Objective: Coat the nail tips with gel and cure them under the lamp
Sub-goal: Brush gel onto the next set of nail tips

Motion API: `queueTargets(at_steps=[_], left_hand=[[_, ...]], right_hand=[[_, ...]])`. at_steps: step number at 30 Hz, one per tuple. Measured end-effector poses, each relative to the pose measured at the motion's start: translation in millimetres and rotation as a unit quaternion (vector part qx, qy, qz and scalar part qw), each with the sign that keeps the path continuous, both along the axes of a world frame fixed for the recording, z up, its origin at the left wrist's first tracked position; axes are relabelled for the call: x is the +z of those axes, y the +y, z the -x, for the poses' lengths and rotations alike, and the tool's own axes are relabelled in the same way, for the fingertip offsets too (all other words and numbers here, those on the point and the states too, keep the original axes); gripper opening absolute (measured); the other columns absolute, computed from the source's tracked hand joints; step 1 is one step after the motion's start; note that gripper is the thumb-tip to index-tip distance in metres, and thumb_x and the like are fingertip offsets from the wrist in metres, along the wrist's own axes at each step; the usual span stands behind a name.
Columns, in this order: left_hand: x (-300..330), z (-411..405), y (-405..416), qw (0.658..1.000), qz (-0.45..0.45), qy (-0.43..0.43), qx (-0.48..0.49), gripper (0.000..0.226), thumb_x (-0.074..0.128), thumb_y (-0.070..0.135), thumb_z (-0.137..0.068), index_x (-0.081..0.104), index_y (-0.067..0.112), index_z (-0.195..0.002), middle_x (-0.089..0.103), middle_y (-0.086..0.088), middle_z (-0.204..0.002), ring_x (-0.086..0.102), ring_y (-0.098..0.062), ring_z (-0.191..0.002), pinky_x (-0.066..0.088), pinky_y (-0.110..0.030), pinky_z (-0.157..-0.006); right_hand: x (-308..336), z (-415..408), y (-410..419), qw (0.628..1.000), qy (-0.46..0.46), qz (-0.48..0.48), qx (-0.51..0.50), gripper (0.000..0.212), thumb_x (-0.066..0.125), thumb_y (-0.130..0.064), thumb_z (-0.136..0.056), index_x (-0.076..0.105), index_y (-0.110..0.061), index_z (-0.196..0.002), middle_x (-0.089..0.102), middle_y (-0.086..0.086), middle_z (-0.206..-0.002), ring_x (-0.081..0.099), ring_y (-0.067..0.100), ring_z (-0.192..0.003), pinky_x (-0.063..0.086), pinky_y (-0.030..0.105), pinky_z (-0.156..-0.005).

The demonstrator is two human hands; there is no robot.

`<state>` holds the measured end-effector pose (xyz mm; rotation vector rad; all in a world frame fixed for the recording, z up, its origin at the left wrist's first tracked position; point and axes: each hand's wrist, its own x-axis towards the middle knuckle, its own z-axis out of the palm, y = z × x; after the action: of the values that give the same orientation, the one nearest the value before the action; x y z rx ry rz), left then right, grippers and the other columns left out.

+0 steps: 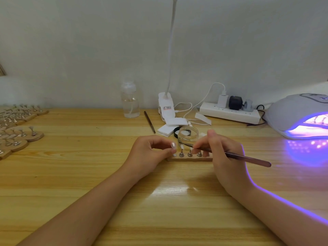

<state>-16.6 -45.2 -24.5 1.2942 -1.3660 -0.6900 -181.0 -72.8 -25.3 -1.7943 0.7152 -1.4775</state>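
A small wooden stand point(190, 159) with several metal pegs lies in the middle of the table, and clear nail tips sit on some pegs. My left hand point(150, 153) pinches one peg with a clear nail tip point(173, 145) at the stand's left end. My right hand point(223, 153) grips a thin brush point(248, 158), whose tip points left over the pegs in front of an open clear gel jar point(187, 138). The curing lamp point(298, 116) glows violet at the far right.
More wooden stands with pegs point(19, 134) crowd the left edge. Behind the jar lie white pads point(170, 126), a black lid, a second brush point(149, 122), a clear liquid bottle point(130, 100), a clip desk lamp point(166, 107) and a power strip point(230, 112) with cables.
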Motion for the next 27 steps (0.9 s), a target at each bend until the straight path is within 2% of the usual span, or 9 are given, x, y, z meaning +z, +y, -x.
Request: queueTargets(at_steps=[5,9,12,16,18,20,22,25,27], left_hand=[[2.1,1.9,0.5,1.0,-0.013,-0.027,0.001,0.017,0.074,0.004,-0.072,0.067,0.018,-0.066,0.065,0.013,-0.058,0.059,0.009,-0.058,0.04,-0.002,-0.056],[1.4,1.2,-1.3,0.997,-0.021,-0.066,0.02,0.017,0.075,0.011,-0.071,0.067,0.024,-0.064,0.066,0.011,-0.072,0.057,0.013,-0.068,0.038,0.001,-0.062],[0.1,0.4,-3.2,0.996,-0.034,-0.081,0.013,0.012,0.076,0.012,-0.071,0.069,0.021,-0.068,0.067,0.008,-0.079,0.057,0.011,-0.07,0.038,0.001,-0.063],[-1.5,-0.5,-5.2,0.996,-0.048,-0.078,0.012,0.01,0.076,0.012,-0.07,0.069,0.019,-0.07,0.067,0.005,-0.08,0.059,0.007,-0.071,0.042,-0.002,-0.066],[-2.0,-1.1,-5.8,0.995,-0.059,-0.081,0.009,0.011,0.077,0.016,-0.069,0.068,0.02,-0.072,0.068,0.003,-0.082,0.061,0.0,-0.076,0.044,-0.006,-0.069],[-1.6,-0.7,-5.2,0.994,-0.061,-0.09,-0.005,0.015,0.079,0.018,-0.067,0.066,0.026,-0.071,0.067,0.008,-0.079,0.059,0.004,-0.074,0.042,-0.004,-0.065],[-1.6,-0.2,-4.8,0.994,-0.054,-0.095,-0.02,0.02,0.08,0.018,-0.065,0.065,0.028,-0.071,0.065,0.012,-0.077,0.057,0.007,-0.072,0.04,-0.001,-0.064],[-2.6,0.2,-5.1,0.993,-0.037,-0.114,-0.018,0.023,0.08,0.016,-0.064,0.065,0.029,-0.076,0.064,0.012,-0.08,0.057,0.005,-0.075,0.043,-0.004,-0.068],[-3.1,0.7,-5.6,0.992,-0.029,-0.123,-0.011,0.027,0.08,0.015,-0.064,0.064,0.031,-0.078,0.064,0.012,-0.08,0.057,0.006,-0.074,0.044,-0.006,-0.07]], right_hand=[[0.2,-0.4,-1.1,1.0,-0.014,-0.014,-0.011,0.04,0.039,-0.032,-0.089,0.065,-0.02,-0.062,0.067,0.0,-0.061,0.061,0.007,-0.06,0.045,0.016,-0.058],[0.6,-0.6,-1.1,1.0,-0.015,-0.016,-0.008,0.04,0.039,-0.032,-0.089,0.066,-0.019,-0.062,0.067,0.0,-0.061,0.061,0.004,-0.059,0.045,0.015,-0.057],[0.8,-0.5,-0.6,1.0,-0.009,-0.017,-0.009,0.042,0.041,-0.036,-0.092,0.066,-0.018,-0.063,0.067,0.001,-0.063,0.06,0.004,-0.059,0.045,0.015,-0.057],[1.6,0.0,0.5,1.0,-0.008,-0.02,-0.009,0.041,0.038,-0.036,-0.087,0.066,-0.016,-0.064,0.067,0.003,-0.062,0.058,0.007,-0.057,0.045,0.017,-0.057],[2.1,-0.3,0.6,1.0,-0.011,-0.019,-0.01,0.041,0.038,-0.035,-0.087,0.066,-0.014,-0.064,0.067,0.003,-0.061,0.058,0.006,-0.056,0.045,0.017,-0.056],[3.5,0.2,0.4,0.999,-0.017,-0.025,-0.015,0.041,0.04,-0.036,-0.085,0.066,-0.013,-0.065,0.067,0.001,-0.063,0.056,0.005,-0.055,0.045,0.016,-0.056],[5.7,1.4,0.5,0.999,-0.011,-0.029,-0.029,0.036,0.042,-0.038,-0.085,0.066,-0.016,-0.07,0.067,-0.002,-0.068,0.053,0.003,-0.053,0.045,0.016,-0.055],[8.1,4.1,-0.8,0.997,-0.012,-0.038,-0.06,0.013,0.054,-0.033,-0.084,0.063,-0.025,-0.079,0.067,-0.008,-0.079,0.055,-0.002,-0.054,0.044,0.01,-0.051],[9.3,5.6,-2.0,0.997,-0.018,-0.042,-0.067,0.011,0.056,-0.035,-0.081,0.062,-0.026,-0.078,0.067,-0.009,-0.078,0.056,-0.002,-0.056,0.044,0.009,-0.051]])
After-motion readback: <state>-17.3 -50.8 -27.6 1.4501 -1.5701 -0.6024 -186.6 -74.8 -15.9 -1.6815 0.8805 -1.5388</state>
